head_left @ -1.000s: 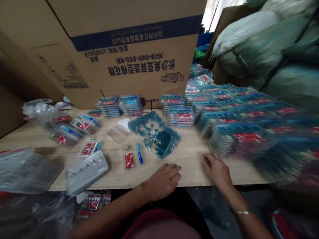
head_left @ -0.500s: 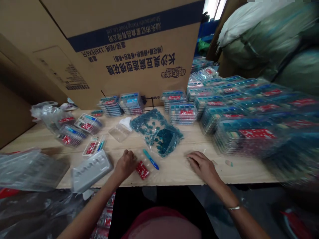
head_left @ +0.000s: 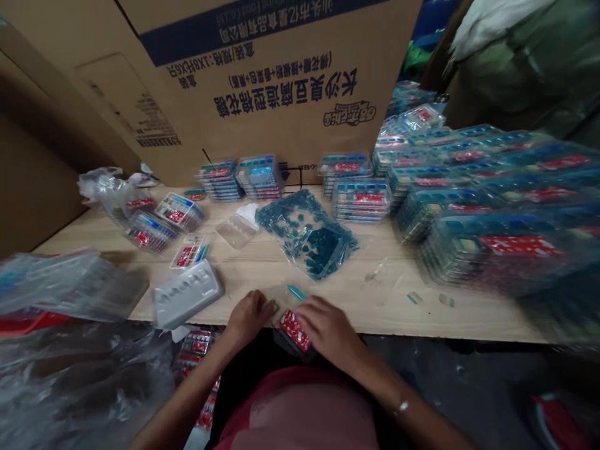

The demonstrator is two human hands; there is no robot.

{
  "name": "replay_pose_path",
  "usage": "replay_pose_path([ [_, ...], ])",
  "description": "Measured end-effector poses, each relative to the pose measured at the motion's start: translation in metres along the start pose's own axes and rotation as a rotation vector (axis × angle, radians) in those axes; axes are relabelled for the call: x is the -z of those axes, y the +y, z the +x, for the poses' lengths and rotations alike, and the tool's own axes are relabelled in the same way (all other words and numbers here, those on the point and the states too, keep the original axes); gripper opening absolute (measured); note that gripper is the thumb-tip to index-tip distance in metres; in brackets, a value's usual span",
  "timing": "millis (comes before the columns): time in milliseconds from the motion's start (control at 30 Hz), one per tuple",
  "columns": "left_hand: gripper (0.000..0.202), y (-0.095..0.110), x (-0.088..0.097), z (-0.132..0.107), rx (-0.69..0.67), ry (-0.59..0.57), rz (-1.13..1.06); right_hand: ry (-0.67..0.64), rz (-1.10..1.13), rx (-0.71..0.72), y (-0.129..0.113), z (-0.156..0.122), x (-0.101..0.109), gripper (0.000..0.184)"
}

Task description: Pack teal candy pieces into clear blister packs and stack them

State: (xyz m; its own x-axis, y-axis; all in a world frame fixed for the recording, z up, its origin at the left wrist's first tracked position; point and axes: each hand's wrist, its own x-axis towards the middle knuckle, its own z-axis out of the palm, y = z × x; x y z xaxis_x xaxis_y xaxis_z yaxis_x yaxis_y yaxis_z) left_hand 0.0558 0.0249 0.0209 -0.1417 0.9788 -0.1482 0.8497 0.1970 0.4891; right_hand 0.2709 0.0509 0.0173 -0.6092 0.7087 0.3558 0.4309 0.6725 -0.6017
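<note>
At the table's front edge, a clear plastic tray (head_left: 275, 294) lies between my two hands. In it are a small red piece with a white pattern (head_left: 294, 330) and a blue pen (head_left: 296, 292), partly covered by my fingers. My left hand (head_left: 248, 317) is closed on the tray's left side, with a small pale piece showing by its fingertips. Across the right side lies my right hand (head_left: 328, 328), its fingers curled over the tray and touching the red piece. Behind them rests a clear bag of dark teal pieces (head_left: 323, 250).
Stacks of filled clear packs (head_left: 510, 250) crowd the right side. A grey moulded tray (head_left: 187, 294) and bagged trays (head_left: 70, 287) lie at left. Two small striped pieces, one an eraser-like block (head_left: 415, 298), lie on the table (head_left: 384, 312). A large cardboard box (head_left: 281, 125) stands behind.
My right hand has moved left from the bare tabletop onto the tray. The tray now sits nearer the table's front edge. The head view has shifted.
</note>
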Motion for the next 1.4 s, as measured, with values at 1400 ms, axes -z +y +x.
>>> replay_pose_path([
  [1400,0.049,0.008,-0.037,-0.057,0.577,0.152,-1.464,-0.482,-0.218,-0.041,-0.038,0.04,-0.032,0.02],
])
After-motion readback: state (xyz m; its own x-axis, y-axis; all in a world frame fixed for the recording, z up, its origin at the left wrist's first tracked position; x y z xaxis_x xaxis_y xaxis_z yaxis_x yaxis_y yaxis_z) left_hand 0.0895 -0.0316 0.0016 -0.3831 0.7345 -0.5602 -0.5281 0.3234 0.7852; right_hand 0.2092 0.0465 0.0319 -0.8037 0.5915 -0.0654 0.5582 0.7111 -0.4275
